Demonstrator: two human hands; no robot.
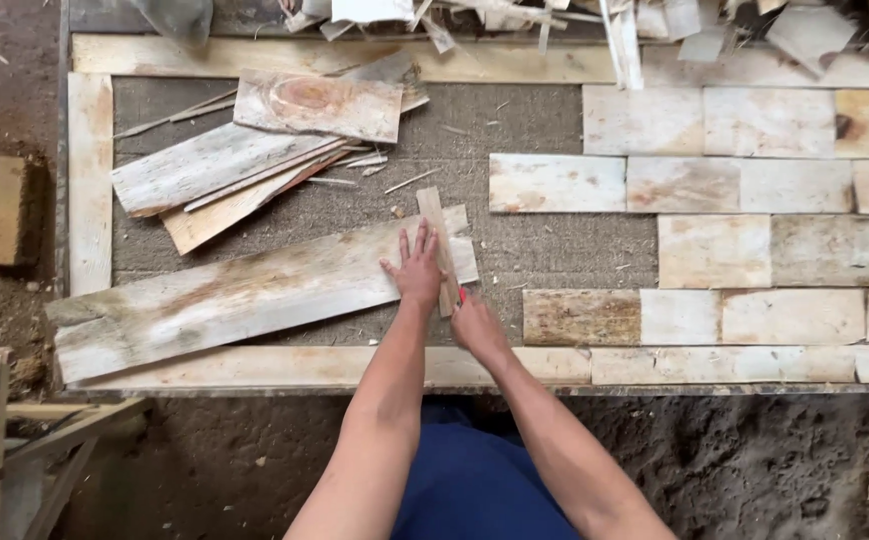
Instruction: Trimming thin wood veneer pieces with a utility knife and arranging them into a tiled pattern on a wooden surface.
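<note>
A long pale veneer sheet (245, 295) lies slanted across the grey board (555, 250). My left hand (417, 268) presses flat on the sheet's right end, fingers spread. A narrow wooden strip (439, 240) lies across that end like a straightedge, right beside my left hand's fingers. My right hand (475, 322) is closed at the strip's near end, on a small tool with a red part (462, 295); the tool's kind is hidden.
Rows of rectangular veneer pieces (755, 250) cover the board's right half. A loose pile of veneer sheets (255, 150) lies at the upper left. Wooden battens (90, 180) frame the board. Scraps (575, 20) lie beyond the far edge. Dirt floor surrounds the bench.
</note>
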